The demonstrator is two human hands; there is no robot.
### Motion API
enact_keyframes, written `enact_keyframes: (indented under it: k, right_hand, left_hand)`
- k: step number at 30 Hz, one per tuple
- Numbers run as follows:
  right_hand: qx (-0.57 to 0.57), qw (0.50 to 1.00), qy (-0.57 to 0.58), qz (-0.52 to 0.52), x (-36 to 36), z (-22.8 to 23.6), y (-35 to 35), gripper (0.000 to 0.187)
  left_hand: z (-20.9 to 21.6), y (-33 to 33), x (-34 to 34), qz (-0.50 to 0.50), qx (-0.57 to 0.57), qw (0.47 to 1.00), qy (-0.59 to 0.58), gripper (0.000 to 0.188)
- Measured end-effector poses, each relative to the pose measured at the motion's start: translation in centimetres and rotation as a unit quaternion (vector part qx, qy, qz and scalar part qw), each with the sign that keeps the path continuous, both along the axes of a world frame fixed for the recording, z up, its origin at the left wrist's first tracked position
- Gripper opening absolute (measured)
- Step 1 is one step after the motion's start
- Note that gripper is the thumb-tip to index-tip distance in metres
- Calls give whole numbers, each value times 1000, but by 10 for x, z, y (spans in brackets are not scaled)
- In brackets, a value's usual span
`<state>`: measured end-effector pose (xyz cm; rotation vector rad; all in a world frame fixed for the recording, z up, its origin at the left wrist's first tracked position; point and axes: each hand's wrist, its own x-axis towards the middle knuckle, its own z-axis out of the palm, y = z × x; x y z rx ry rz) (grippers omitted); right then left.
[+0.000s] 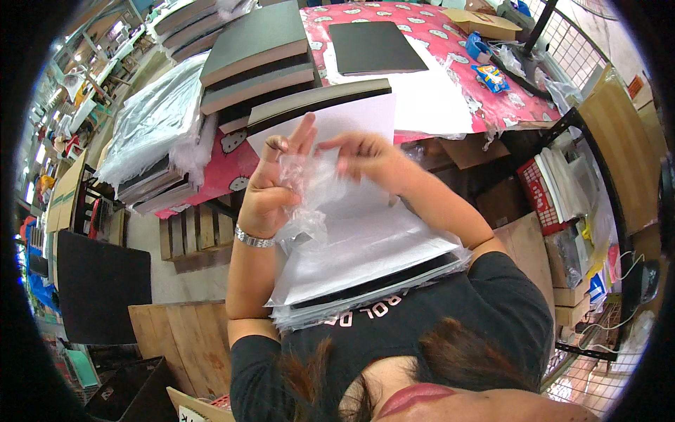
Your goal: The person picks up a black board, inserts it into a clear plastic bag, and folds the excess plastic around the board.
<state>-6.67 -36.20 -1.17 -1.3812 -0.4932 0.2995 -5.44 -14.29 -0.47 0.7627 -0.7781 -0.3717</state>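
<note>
**Both hands on a clear plastic bag**

The thin clear plastic bag hangs crumpled at chest height, over a stack of flat white and black sheets propped against the person. The left hand pinches it, fingers raised. The right hand curls closed on its upper edge. Beyond, dark boards pile on the pink-covered tabletop.
</note>
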Motion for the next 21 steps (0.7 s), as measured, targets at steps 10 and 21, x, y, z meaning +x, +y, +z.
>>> enact_keyframes:
  k: [10,21]
  right_hand:
    - [-272,873,-335,-228,4,17,-3,27]
    - [-112,934,-235,-246,20,-9,4,11]
  left_hand:
    - [-1,-10,-11,298,197,929,95,56]
    - [-1,-25,-22,361,307,880,-23,43]
